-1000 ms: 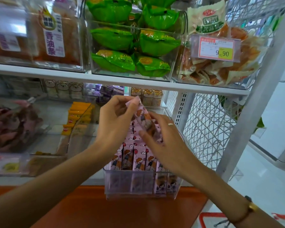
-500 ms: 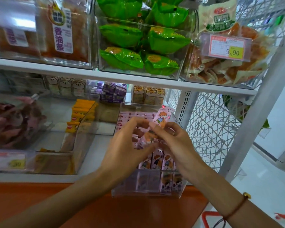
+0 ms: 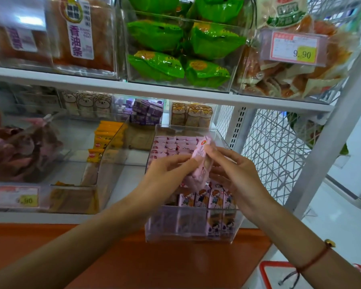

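Observation:
A clear plastic bin on the lower shelf holds rows of upright pink snack packets printed with cartoon figures. Above the bin, both hands hold one pink packet, tilted with its printed back side up. My left hand grips its lower left part with curled fingers. My right hand pinches its upper right edge between thumb and fingers. The lower end of the held packet is hidden between the hands.
Left of the bin stand a bin of orange packets and a bin of dark reddish bags. The upper shelf carries green packets, fried dough bags and a 9.90 price tag. A wire mesh side panel stands right; a red basket sits below.
The held packet has been turned over from its cartoon front to its printed back. Both hands have come lower, close over the bin, and the camera has tipped slightly.

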